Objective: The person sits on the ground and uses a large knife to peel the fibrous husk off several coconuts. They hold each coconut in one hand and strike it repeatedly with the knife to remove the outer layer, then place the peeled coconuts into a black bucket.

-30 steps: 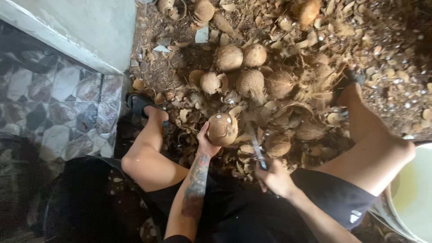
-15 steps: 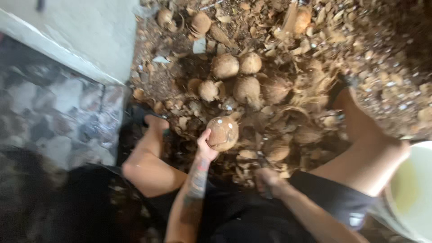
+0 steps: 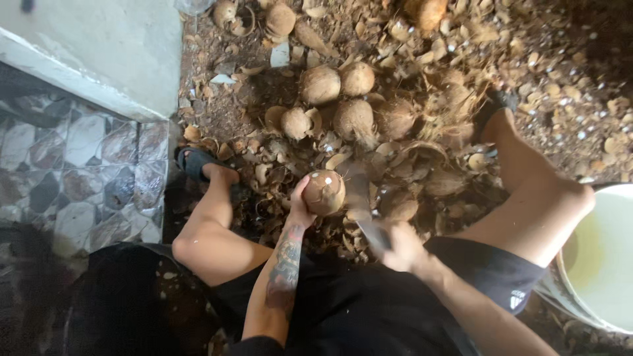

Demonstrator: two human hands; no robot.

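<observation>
My left hand (image 3: 300, 209) cups a brown husked coconut (image 3: 324, 192) from below and behind, holding it up between my knees. My right hand (image 3: 403, 247) grips the handle of a knife (image 3: 364, 209), whose blade is blurred with motion just right of the held coconut. Whether the blade touches the shell cannot be told. Both forearms reach forward over my black shorts; the left one bears a tattoo.
Several whole coconuts (image 3: 356, 118) lie in a cluster ahead among scattered husk pieces and shell chips (image 3: 422, 165) on the dirt. A white bucket (image 3: 603, 264) stands at my right knee. A patterned tiled floor (image 3: 86, 165) and a concrete ledge (image 3: 99, 46) lie on the left.
My right hand with the knife has swung up toward the coconut, its blade now blurred. The left hand keeps the coconut in nearly the same spot.
</observation>
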